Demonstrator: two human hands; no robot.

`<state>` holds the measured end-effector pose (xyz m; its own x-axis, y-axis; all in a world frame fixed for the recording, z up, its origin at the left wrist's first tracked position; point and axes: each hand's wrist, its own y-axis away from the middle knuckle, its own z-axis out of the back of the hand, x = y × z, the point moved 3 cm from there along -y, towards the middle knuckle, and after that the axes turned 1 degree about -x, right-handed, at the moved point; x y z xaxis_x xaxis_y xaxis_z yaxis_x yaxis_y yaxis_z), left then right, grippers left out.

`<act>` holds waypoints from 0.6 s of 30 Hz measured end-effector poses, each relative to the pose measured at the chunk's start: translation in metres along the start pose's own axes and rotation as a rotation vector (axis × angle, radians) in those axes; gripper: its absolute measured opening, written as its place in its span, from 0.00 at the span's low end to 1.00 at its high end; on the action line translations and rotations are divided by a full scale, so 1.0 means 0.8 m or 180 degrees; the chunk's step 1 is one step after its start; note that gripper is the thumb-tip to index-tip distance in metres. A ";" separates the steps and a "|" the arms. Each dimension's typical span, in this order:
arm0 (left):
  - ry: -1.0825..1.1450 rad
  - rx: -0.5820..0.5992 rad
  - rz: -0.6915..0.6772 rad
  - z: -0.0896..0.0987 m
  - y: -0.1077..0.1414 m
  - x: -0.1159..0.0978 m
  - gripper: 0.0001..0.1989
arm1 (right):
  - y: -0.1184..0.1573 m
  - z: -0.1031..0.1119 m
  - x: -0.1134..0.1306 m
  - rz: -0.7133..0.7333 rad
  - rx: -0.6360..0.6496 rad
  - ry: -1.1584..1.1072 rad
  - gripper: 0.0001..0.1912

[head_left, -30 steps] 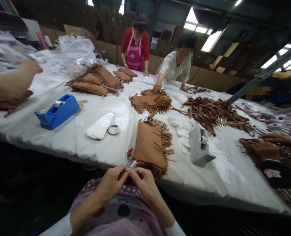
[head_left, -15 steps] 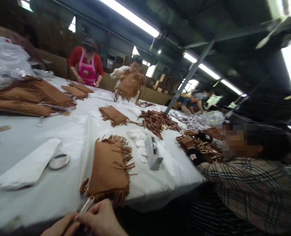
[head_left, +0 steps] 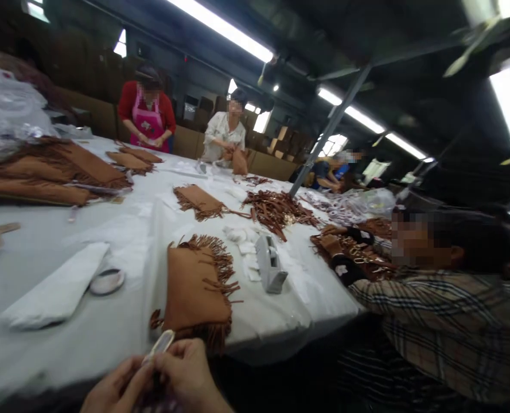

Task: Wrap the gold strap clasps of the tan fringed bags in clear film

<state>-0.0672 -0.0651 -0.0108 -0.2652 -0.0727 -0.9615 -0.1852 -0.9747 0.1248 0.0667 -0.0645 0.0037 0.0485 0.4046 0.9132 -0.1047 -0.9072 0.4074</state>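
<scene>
At the table's near edge, my left hand [head_left: 116, 385] and my right hand [head_left: 190, 370] meet fingertip to fingertip. Both are closed around a small metal clasp [head_left: 163, 342] with a gold rim, which points up and away from me. Whatever hangs below the clasp is mostly hidden by my fingers. Just beyond lies a brown fringed bag [head_left: 194, 287], flat on the table, with fringe along its right and near sides. A small brown tassel [head_left: 155, 319] sticks out at its lower left corner, close to the clasp but apart from it.
A grey tape dispenser [head_left: 269, 267] stands right of the bag. Left are a white wrapped bundle [head_left: 54, 287] and a tape roll [head_left: 107, 281]. Brown straps [head_left: 276, 212] are heaped farther back. A co-worker in a plaid sleeve [head_left: 392, 301] sits close at right; others stand across the table.
My hands have risen slightly and shifted right with the clasp, which now shows more of its loop. Across the table, a person has lowered a fringed bag.
</scene>
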 end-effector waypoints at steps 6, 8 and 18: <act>-0.0521 -0.0895 -0.0380 0.018 0.020 -0.036 0.21 | -0.002 -0.006 0.002 -0.0003 0.0093 -0.0149 0.19; -0.0749 -0.0802 -0.0799 0.013 0.023 -0.038 0.17 | -0.004 -0.006 -0.002 0.0053 0.0125 -0.0135 0.20; 0.0124 -0.0081 0.0271 0.011 -0.003 -0.026 0.16 | -0.001 0.003 -0.001 0.0304 0.0092 0.0112 0.21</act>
<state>-0.0696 -0.0593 0.0107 -0.2417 -0.1634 -0.9565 -0.1393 -0.9697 0.2009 0.0689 -0.0647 0.0026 0.0046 0.3196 0.9476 -0.0785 -0.9445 0.3189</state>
